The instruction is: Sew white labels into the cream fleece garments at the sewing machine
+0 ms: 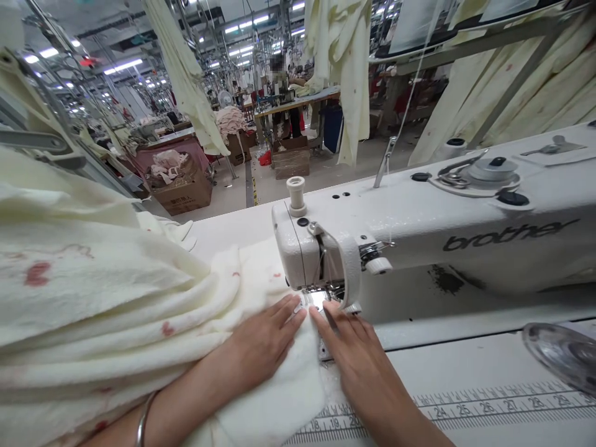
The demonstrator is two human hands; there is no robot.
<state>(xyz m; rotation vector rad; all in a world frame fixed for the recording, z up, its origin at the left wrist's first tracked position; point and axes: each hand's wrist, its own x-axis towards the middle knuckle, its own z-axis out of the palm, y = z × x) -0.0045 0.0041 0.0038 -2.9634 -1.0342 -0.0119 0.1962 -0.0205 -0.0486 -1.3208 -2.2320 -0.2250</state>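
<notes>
Cream fleece fabric [279, 385] with small red prints lies under the head of a white sewing machine [316, 248], its edge by the lit needle area. My left hand [261, 341] lies flat on this fabric, fingers stretched toward the presser foot [314, 298]. Just right of the foot, my right hand [354, 341] rests with fingers extended and tips at the fabric's edge. A narrow dark strip shows between its fingers; I cannot make out what it is. The needle tip is hidden by the machine head and fingers.
A large heap of the same fabric [84, 279] rises at the left. A printed ruler [465, 406] runs along the front table edge. A clear round dish [559, 354] sits at right. Beyond are cardboard boxes [184, 192], hanging cream pieces [356, 93] and a person at another table.
</notes>
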